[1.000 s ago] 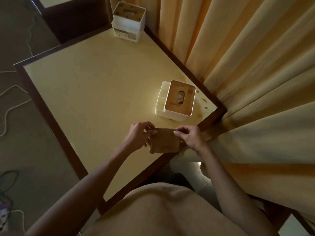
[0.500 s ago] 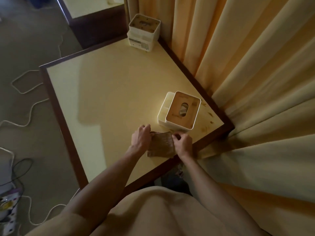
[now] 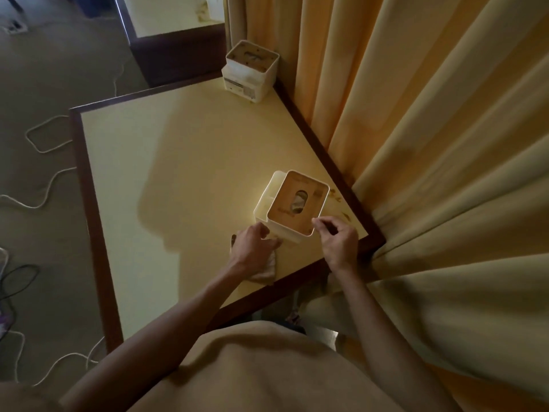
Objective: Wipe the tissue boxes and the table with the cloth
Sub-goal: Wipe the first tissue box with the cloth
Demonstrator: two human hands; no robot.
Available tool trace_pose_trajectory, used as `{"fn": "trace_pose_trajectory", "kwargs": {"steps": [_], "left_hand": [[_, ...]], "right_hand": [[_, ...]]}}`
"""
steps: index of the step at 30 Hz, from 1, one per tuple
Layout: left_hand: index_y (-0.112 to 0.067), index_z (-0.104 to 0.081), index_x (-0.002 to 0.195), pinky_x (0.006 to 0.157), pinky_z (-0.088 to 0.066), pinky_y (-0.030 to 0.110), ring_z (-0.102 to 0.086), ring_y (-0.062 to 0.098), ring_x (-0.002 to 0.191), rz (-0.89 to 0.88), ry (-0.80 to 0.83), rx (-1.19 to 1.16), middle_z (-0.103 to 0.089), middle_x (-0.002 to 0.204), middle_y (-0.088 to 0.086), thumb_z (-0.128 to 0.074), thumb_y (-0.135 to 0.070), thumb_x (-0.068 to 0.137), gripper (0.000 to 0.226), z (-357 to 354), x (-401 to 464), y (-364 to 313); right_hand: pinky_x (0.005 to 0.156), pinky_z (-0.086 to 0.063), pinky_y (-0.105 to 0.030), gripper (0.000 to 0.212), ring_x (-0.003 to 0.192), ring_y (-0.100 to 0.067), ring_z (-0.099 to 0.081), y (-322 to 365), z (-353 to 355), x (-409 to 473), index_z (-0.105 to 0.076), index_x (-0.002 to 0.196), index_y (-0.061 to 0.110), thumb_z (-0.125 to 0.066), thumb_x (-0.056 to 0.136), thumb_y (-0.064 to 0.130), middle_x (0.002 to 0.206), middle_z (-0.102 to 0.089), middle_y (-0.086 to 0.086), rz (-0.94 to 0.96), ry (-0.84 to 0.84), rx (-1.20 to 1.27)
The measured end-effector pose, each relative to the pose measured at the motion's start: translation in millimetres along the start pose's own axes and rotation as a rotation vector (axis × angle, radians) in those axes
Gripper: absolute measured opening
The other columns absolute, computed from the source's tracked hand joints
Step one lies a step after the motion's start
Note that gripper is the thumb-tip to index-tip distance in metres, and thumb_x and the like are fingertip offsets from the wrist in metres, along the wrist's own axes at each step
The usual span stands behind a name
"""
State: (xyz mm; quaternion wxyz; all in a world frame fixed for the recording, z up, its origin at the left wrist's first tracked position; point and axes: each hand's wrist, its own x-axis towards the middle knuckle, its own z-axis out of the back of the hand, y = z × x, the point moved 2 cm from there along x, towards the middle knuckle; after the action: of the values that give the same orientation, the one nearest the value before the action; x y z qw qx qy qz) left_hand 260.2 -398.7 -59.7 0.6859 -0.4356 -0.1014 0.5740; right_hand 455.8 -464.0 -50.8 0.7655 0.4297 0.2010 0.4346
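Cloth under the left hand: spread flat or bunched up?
Bunched. The cloth lies crumpled on the table beneath the left hand, only a rumpled edge showing.
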Motion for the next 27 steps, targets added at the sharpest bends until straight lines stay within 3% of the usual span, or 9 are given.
{"fn": "trace_pose_trajectory", "kwargs": {"steps": [3,5,7,11,15,18,22,24,27], "left_hand": [[-0.014,-0.024,0.155,0.091,-0.057,0.038,-0.061,0.024,0.116,0.040,0.214,0.045,-0.057,0.140,0.010,-0.067,-0.058,0.089,0.091,-24,-3,-9],[-0.016,-0.001,0.161,0.104,-0.051,0.048,-0.050,0.031,0.135,0.085,0.257,0.104,-0.041,0.155,0.013,-0.063,-0.068,0.085,0.111,-38,-3,-12],[-0.012,0.009,0.160,0.113,-0.041,0.053,-0.036,0.032,0.146,0.122,0.247,0.128,-0.025,0.164,0.012,-0.060,-0.073,0.084,0.119,-49,-3,-18],[-0.008,0.013,0.159,0.120,-0.030,0.053,-0.024,0.031,0.151,0.110,0.233,-0.060,-0.012,0.168,0.010,-0.063,-0.060,0.090,0.115,-54,-3,-26],[-0.013,0.006,0.159,0.118,-0.036,0.049,-0.030,0.028,0.148,0.058,0.162,-0.160,-0.023,0.162,0.008,-0.073,-0.045,0.088,0.111,-39,0,-24],[-0.030,-0.002,0.157,0.109,-0.046,0.054,-0.041,0.026,0.140,0.023,0.115,-0.184,-0.034,0.154,0.003,-0.075,-0.056,0.079,0.110,-23,1,-11],[-0.038,-0.009,0.154,0.105,-0.050,0.051,-0.049,0.022,0.132,-0.029,0.122,-0.169,-0.042,0.148,0.000,-0.066,-0.059,0.085,0.092,-12,6,1],[-0.031,-0.003,0.156,0.105,-0.046,0.036,-0.047,0.022,0.135,-0.068,0.149,-0.104,-0.038,0.152,0.002,-0.063,-0.048,0.096,0.087,-8,4,-5],[-0.024,0.008,0.159,0.105,-0.043,0.034,-0.041,0.023,0.141,-0.117,0.156,-0.053,-0.030,0.160,0.005,-0.059,-0.043,0.100,0.091,-7,7,-2]], "right_hand": [[0.072,-0.053,-0.012,0.019,0.087,-0.011,-0.065,2,2,35,-0.074,0.107,0.006,-0.074,0.093,0.020,0.105,-0.072,-0.007,0.034,0.028,-0.034],[0.085,-0.057,-0.030,0.030,0.106,-0.021,-0.065,1,0,59,-0.069,0.123,0.009,-0.071,0.096,0.023,0.123,-0.067,-0.009,0.015,0.081,-0.061],[0.101,-0.050,-0.034,0.039,0.126,-0.026,-0.058,-2,-2,79,-0.062,0.135,0.007,-0.067,0.099,0.019,0.137,-0.062,-0.013,-0.014,0.154,-0.069],[0.107,-0.041,-0.028,0.040,0.134,-0.029,-0.054,-8,-6,101,-0.059,0.139,0.001,-0.063,0.100,0.008,0.140,-0.061,-0.016,-0.096,0.217,-0.066],[0.099,-0.043,-0.024,0.036,0.129,-0.027,-0.057,-9,-2,94,-0.062,0.134,0.003,-0.065,0.098,0.006,0.134,-0.064,-0.013,-0.138,0.214,-0.031],[0.091,-0.047,-0.024,0.039,0.122,-0.022,-0.059,-14,0,75,-0.062,0.131,0.008,-0.071,0.094,0.011,0.129,-0.064,-0.009,-0.166,0.202,0.002],[0.096,-0.053,-0.035,0.047,0.121,-0.020,-0.060,-28,2,55,-0.065,0.130,0.018,-0.079,0.088,0.031,0.128,-0.065,-0.002,-0.240,0.212,0.076],[0.102,-0.054,-0.049,0.056,0.122,-0.019,-0.061,-34,5,50,-0.065,0.129,0.030,-0.081,0.081,0.054,0.127,-0.067,0.006,-0.273,0.356,0.192],[0.114,-0.040,-0.058,0.094,0.140,-0.023,-0.046,-41,5,44,-0.048,0.146,0.036,-0.078,0.067,0.076,0.146,-0.055,0.006,-0.289,0.600,0.189]]}}
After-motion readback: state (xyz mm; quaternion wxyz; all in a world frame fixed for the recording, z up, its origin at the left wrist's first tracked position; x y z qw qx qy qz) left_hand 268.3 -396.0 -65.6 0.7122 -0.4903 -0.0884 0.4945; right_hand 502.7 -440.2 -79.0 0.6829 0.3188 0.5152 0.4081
